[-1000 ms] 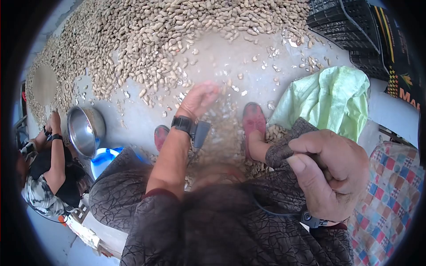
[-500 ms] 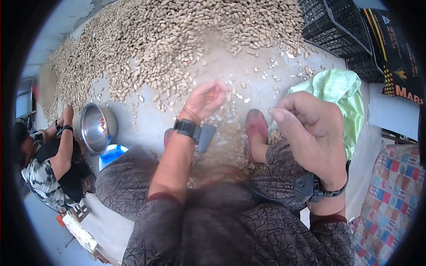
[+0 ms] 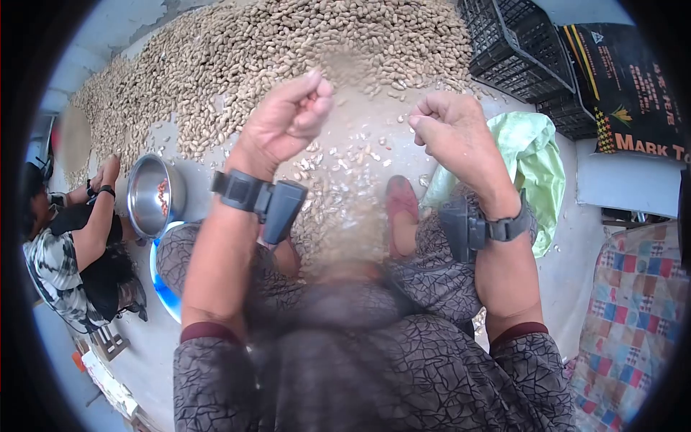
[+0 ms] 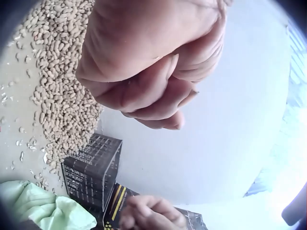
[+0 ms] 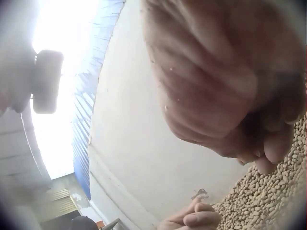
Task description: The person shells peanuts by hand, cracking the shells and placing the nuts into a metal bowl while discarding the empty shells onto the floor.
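Observation:
My left hand (image 3: 286, 121) is raised over the floor near the edge of a big heap of unshelled peanuts (image 3: 288, 43), its fingers curled in. The left wrist view shows the same hand (image 4: 148, 62) from close up, the fingers folded under the thumb side and no object visible in them. To its right, apart from it, my right hand (image 3: 457, 137) is held up with curled fingers and the thumb close to the index finger. Up close in the right wrist view, this hand (image 5: 216, 81) hides its own palm; nothing shows in it. Shell bits (image 3: 338, 162) litter the floor between my feet.
A light green sack (image 3: 533, 158) lies by my right leg, with black crates (image 3: 515, 50) and a printed black bag (image 3: 633, 93) behind. At left, a person (image 3: 79, 237) sits beside a steel bowl (image 3: 155, 194) holding some reddish kernels. Patterned cloth (image 3: 626, 324) is at right.
My left hand has risen toward the heap and its fingers have curled in more. The right hand has moved forward and left, away from my body. The view has shifted a little.

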Demonstrator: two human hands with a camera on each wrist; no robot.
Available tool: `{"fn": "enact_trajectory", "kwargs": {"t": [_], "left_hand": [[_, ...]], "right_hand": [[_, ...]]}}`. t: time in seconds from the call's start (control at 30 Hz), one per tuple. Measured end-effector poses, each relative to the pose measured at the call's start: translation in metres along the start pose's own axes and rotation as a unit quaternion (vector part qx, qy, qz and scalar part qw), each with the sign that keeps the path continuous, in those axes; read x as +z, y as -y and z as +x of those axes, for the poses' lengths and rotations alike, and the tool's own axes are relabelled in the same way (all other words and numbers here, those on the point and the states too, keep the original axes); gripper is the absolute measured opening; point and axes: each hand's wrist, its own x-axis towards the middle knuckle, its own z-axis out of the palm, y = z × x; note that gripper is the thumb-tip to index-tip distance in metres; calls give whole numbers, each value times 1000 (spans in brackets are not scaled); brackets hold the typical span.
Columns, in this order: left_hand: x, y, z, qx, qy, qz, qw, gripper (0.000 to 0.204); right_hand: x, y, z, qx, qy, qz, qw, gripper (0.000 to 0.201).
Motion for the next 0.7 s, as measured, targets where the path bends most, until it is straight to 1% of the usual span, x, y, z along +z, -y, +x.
{"fn": "enact_trajectory", "kwargs": {"t": [0.07, 0.1, 0.17, 0.2, 0.27, 0.3, 0.37, 0.4, 0.47, 0.5, 0.53, 0.57, 0.6, 0.67, 0.7], "left_hand": [[25, -25, -11, -13, -46, 57, 997, 21], [33, -33, -17, -11, -44, 52, 998, 21], [43, -46, -29, 21, -47, 72, 996, 21], [43, -50, -34, 22, -45, 67, 996, 21], [38, -56, -40, 45, -25, 30, 998, 20], [32, -58, -42, 53, -23, 8, 998, 21], [20, -61, -45, 64, -30, -11, 997, 22], [16, -64, -47, 76, -35, -21, 996, 23], [14, -73, -55, 85, -51, -18, 995, 25], [14, -78, -60, 95, -53, -29, 994, 26], [15, -82, -65, 102, -56, -42, 992, 27], [21, -88, -71, 122, -104, -16, 987, 27], [26, -92, -75, 141, -151, 9, 978, 27], [23, -100, -80, 160, -158, 13, 974, 26], [22, -104, -83, 167, -164, 8, 972, 26]], "right_hand": [[9, -2, 9, 35, 25, -53, 998, 15], [14, -5, 14, 36, 26, -58, 997, 15], [24, -13, 30, 82, 79, 17, 993, 15], [30, -21, 39, 84, 80, 12, 993, 15], [42, -41, 58, 170, 65, 41, 982, 12], [49, -51, 70, 172, 68, 36, 982, 12], [64, -74, 92, 246, 61, 103, 962, 10], [75, -92, 105, 248, 66, 98, 962, 10], [99, -138, 128, 215, 66, -53, 973, 10], [110, -160, 134, 211, 66, -58, 973, 12], [123, -198, 137, 215, 70, -59, 972, 12], [136, -241, 140, 129, 99, -158, 974, 16], [146, -269, 144, 39, 128, -254, 958, 20], [163, -285, 139, 206, 68, -246, 945, 32], [167, -286, 134, 222, 67, -251, 940, 35]]}}
